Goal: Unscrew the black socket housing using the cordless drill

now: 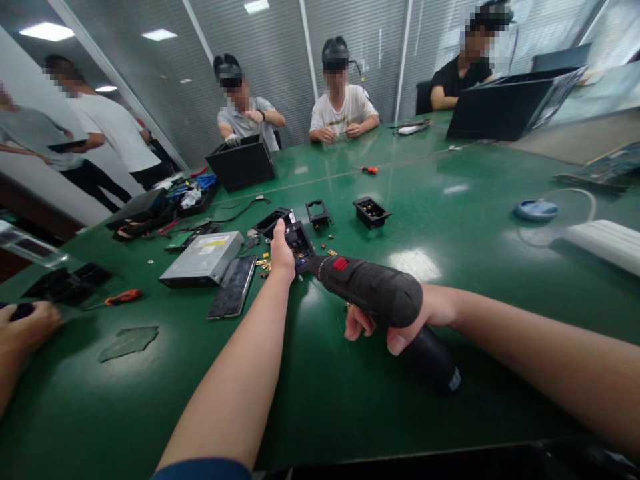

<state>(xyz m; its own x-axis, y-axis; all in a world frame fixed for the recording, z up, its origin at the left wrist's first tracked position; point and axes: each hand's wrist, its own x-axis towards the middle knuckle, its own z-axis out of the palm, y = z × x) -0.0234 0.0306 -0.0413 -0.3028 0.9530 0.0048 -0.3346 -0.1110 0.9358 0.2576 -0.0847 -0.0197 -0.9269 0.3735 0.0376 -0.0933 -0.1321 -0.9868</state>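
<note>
My left hand (283, 255) grips a small black plastic box (299, 245) by its left side, its open face turned toward me. Inside the box are small parts that I cannot make out. In my right hand (400, 330) is a black cordless drill (373, 283) with a red switch on top. Its nose points left at the box; whether the tip touches a screw is hidden. Small brass pieces (263, 265) lie beside my left wrist. Just beyond stand a black frame (317, 213), another black box (274, 222) and a box with brass parts inside (371, 212).
On the left lie a silver optical drive (205, 257), a dark phone-like slab (233, 287), an orange screwdriver (123, 297) and a flat dark shard (130, 343). Another person's hand (35, 327) rests at the left edge. People sit across the green table (320, 413) near black cases (243, 165).
</note>
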